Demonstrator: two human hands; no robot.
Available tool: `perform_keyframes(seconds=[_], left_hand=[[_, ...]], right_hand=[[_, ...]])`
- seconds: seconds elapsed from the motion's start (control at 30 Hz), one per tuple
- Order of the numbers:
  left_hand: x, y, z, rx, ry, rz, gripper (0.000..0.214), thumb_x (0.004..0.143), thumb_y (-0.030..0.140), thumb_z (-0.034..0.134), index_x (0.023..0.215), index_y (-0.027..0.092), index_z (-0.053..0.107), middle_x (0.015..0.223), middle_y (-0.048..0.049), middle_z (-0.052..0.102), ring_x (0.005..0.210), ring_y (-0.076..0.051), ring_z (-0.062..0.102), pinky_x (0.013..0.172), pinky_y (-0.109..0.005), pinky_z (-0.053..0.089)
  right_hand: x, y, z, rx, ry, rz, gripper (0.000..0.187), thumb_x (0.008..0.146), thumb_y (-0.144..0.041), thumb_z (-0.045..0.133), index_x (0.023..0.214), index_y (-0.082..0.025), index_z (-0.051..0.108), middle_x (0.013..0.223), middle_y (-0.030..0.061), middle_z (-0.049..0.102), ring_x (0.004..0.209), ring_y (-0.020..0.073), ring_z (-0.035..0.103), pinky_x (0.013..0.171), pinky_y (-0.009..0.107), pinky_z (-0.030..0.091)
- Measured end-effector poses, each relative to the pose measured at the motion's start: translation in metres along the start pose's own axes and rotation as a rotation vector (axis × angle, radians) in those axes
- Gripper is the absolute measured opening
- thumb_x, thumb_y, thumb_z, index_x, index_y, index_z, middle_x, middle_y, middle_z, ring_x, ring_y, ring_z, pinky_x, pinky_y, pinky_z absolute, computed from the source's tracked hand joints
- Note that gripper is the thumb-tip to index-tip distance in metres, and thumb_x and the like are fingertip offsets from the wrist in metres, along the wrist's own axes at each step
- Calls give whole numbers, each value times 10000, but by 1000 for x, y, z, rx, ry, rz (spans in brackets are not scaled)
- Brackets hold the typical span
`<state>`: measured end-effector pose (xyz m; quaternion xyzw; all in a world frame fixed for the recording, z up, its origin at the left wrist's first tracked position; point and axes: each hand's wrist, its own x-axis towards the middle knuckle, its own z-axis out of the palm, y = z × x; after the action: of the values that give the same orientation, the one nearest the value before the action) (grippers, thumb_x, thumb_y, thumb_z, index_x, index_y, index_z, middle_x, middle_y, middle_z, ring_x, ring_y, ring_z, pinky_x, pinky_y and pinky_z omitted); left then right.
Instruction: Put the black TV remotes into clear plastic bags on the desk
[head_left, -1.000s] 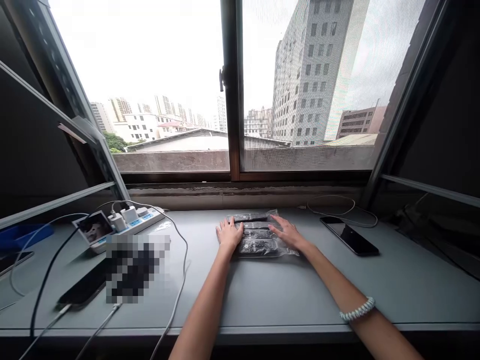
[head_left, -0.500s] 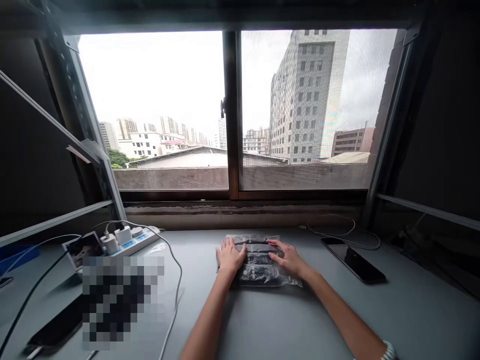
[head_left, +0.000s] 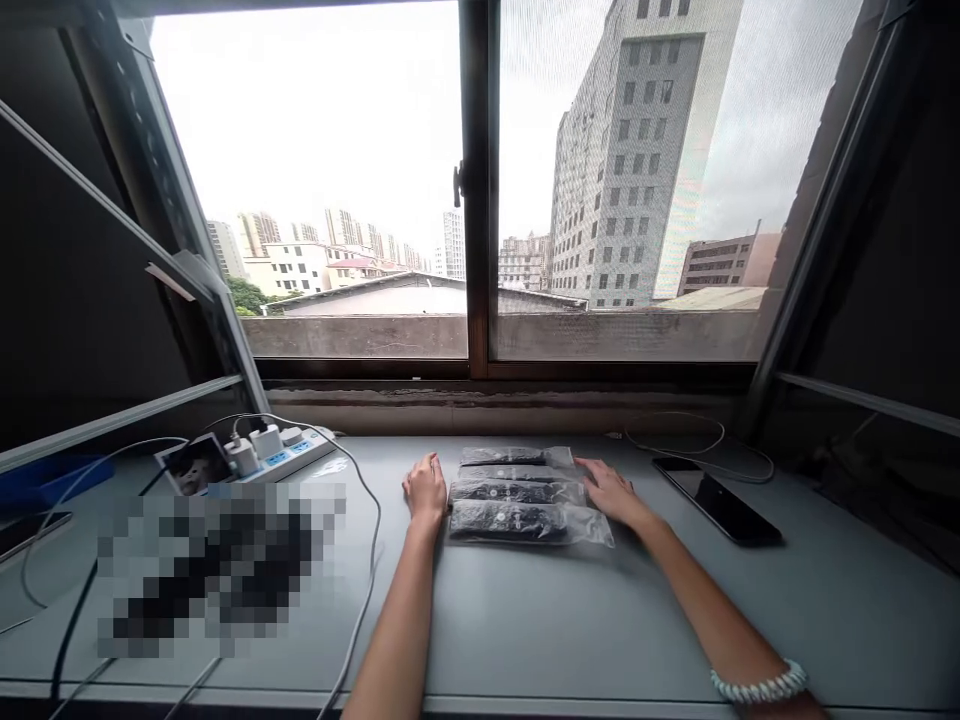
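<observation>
Several black remote controls point(head_left: 510, 519), each in a clear plastic bag, lie side by side in a row across the middle of the desk. Beside their left ends rests my left hand point(head_left: 425, 487), fingers curled in, with nothing visible in it. My right hand point(head_left: 611, 494) lies low at the right ends of the bags, its fingers stretched toward the loose plastic; whether they touch it is hard to tell. The nearest bag's clear end point(head_left: 596, 528) sticks out to the right, below my right hand.
A black phone point(head_left: 716, 500) lies right of my right hand, with a thin white cable point(head_left: 739, 455) behind it. At left stand a power strip point(head_left: 289, 455) with plugs, a trailing grey cable point(head_left: 373, 560), a blue tray point(head_left: 52, 480) and a blurred-out patch. A window point(head_left: 480, 355) closes off the back.
Both hands have come off the top of the bagged remotes and moved outward, one to each end of the row. The view has tilted down and shifted slightly.
</observation>
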<state>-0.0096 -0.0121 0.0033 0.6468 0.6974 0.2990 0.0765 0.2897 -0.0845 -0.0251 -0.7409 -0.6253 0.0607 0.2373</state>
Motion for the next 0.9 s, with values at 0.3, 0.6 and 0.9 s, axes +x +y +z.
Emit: perform_keyframes(seconds=[0.3,0.6,0.9], left_hand=[[-21,38,-14,-66,-109,235,540,869,549,319,1287,232,447,1446,-62,312,1361,-248,170,1073,-426,215],[-77,82,11,106,-460,638,903,734,779,227,1433,210,180,1504,-108,76,1368,-305,-65,1044,-594,-59],[-89,74,11,306,-275,298,868,783,714,133,1416,131,246,1471,-188,182,1347,-405,80,990,-675,74]], right_hand=[[-5,-1,-7,-126,-107,93,422,853,-323,352,1251,-272,483,1352,90,412,1253,282,354,994,510,256],[-6,-6,-17,-176,-173,98,436,864,-371,331,1277,-286,443,1357,65,393,1257,253,346,1017,490,230],[-9,-6,-18,-181,-167,96,431,868,-343,330,1277,-271,449,1363,65,406,1264,257,346,1026,484,229]])
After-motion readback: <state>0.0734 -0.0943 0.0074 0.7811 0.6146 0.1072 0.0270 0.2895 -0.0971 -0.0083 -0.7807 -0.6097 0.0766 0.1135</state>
